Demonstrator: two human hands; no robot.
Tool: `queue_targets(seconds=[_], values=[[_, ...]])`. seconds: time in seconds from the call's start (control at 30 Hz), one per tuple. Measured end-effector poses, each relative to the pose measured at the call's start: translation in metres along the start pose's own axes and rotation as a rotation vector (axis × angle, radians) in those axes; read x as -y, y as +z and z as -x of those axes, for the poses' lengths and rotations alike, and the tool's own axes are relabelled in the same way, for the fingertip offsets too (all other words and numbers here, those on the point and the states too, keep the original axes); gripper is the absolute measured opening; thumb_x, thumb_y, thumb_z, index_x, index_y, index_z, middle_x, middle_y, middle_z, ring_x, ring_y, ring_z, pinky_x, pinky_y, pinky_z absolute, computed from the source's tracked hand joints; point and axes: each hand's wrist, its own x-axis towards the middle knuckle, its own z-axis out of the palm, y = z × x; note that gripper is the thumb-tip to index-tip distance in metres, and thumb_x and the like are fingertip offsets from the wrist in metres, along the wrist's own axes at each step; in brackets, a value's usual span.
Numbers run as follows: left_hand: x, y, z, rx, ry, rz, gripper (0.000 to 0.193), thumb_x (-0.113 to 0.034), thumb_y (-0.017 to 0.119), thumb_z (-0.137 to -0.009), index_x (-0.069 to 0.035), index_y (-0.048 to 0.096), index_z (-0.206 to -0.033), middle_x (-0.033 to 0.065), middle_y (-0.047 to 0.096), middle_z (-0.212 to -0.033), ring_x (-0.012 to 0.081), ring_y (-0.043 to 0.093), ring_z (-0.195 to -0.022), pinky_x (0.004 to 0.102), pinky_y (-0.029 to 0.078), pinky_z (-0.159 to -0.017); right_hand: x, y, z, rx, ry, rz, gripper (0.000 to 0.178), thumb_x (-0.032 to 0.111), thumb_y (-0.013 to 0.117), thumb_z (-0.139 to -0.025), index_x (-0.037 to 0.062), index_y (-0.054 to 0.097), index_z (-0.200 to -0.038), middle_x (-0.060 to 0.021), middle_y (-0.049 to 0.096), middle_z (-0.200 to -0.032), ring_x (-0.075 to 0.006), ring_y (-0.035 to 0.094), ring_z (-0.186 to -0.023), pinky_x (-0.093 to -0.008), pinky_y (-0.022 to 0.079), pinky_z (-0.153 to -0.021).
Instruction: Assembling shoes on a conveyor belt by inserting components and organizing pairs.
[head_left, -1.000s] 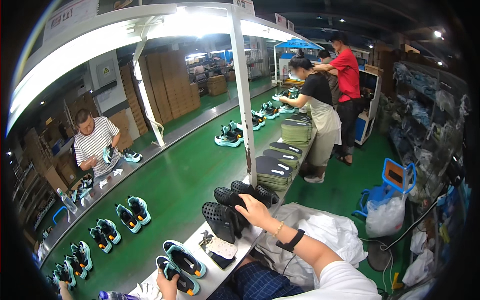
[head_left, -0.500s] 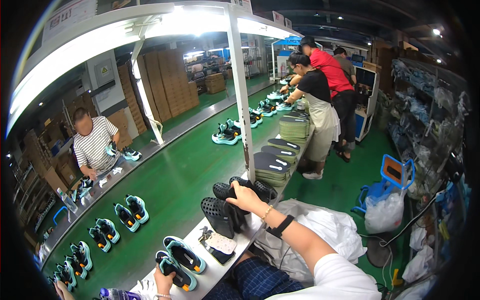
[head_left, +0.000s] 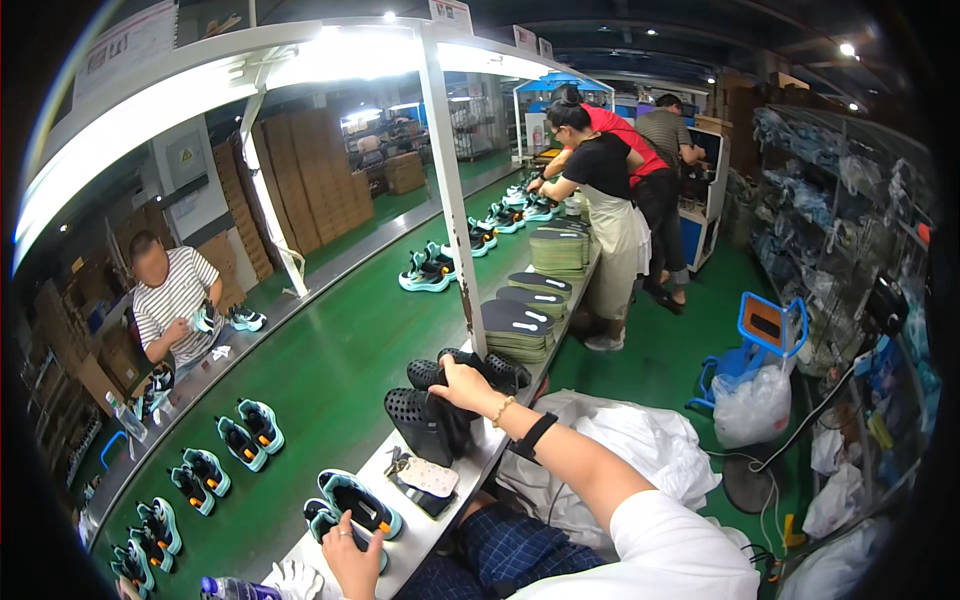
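A teal-and-black sneaker is being partly covered by the left hand, whose fingers and thumb are being held loosely and widely apart over it. Its mate is being kept standing just beyond those fingers, on a white bench. The right hand is being stretched farther along the bench, its fingers curled down onto black perforated clogs — whether one is being gripped cannot be told. Between the two sets of fingers, a pale patterned case is being seen. Beyond the right fingertips, stacks of insoles are being lined up along the bench edge. To the left of the left fingers, more paired sneakers are being borne on a green surface — and across it another shoe is being held by a person in a striped shirt.
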Motion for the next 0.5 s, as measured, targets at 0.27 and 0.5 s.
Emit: queue_targets(seconds=[0.27, 0.5], values=[[0.034, 0.05, -0.014, -0.079, 0.086, -0.104, 0.036, -0.023, 0.07, -0.079, -0.01, 0.065, -0.112, 0.0128, 0.064, -0.094, 0.0316, 0.064, -0.084, 0.0419, 0.05, -0.073, 0.006, -0.005, 0.015, -0.212, -0.042, -0.073, 0.051, 0.038, 0.064, -0.089, 0.0001, 0.047, -0.119, -0.0267, 0.065, -0.097, -0.0428, 0.064, -0.091, -0.0476, 0.051, -0.078], [0.033, 0.054, -0.005, -0.135, 0.041, -0.082, 0.025, -0.019, 0.067, -0.08, -0.009, 0.069, -0.102, 0.0097, 0.067, -0.079, 0.0278, 0.066, -0.074, 0.0392, 0.05, -0.067, 0.106, -0.062, 0.037, -0.296, -0.216, -0.41, 0.049, 0.038, 0.061, -0.093, -0.0016, 0.046, -0.118, -0.0236, 0.063, -0.076, -0.0413, 0.065, -0.076, -0.0449, 0.05, -0.065]])
